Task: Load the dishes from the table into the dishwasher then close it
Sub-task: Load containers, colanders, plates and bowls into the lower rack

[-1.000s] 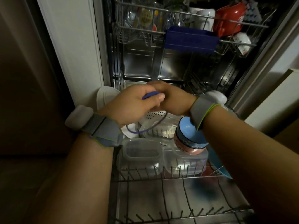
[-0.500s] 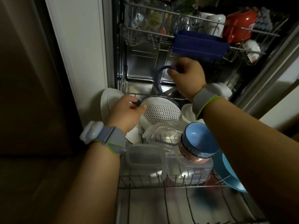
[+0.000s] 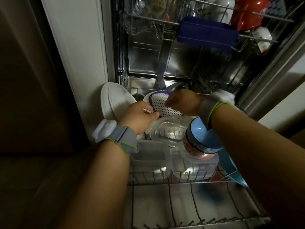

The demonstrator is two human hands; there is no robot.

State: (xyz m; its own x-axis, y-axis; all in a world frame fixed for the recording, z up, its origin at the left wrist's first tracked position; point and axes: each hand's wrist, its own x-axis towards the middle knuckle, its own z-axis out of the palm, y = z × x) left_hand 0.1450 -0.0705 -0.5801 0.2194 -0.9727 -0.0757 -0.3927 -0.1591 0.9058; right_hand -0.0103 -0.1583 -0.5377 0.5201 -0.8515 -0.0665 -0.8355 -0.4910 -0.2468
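A thin blue ring (image 3: 151, 100) lies along the upper left rim of a white perforated strainer (image 3: 166, 105), which stands at the back of the pulled-out lower rack (image 3: 165, 183). My right hand (image 3: 181, 102) pinches the ring at the strainer's top right. My left hand (image 3: 140, 117) pinches its lower left end, fingers curled by the strainer's edge. In front of the strainer sit clear plastic containers (image 3: 150, 157), and a blue bowl (image 3: 200, 136) lies on its side under my right wrist.
A white plate (image 3: 113, 100) stands at the rack's back left. A light blue plate (image 3: 235, 173) leans at the right. The upper rack (image 3: 153, 22) holds a dark blue tray (image 3: 206, 33), a red mug (image 3: 247, 14) and cups. The rack's front tines stand bare.
My right hand has come down from below the upper rack and brought the blue ring onto the strainer's rim. My left hand has stayed at the strainer's left edge.
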